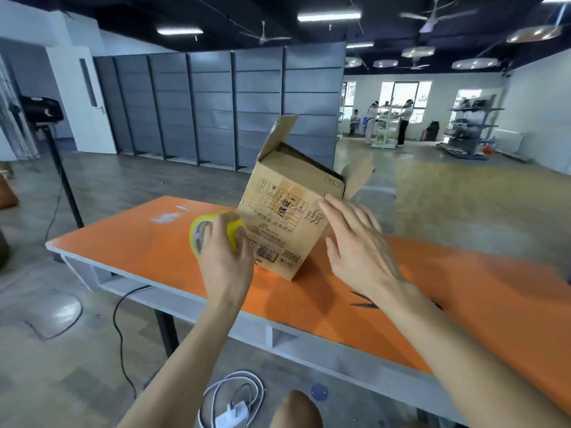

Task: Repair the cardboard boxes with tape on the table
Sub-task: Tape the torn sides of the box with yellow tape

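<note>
1. The brown cardboard box (287, 217), printed with labels, sits tilted on a bottom edge mid-way along the orange table (129, 242), its top flaps open.
2. The yellow tape roll (197, 234) stands on edge just left of the box.

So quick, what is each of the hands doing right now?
Left hand: closed around the yellow tape roll.
Right hand: open, fingers straight, at the side of the cardboard box; whether it touches cannot be told.
</note>
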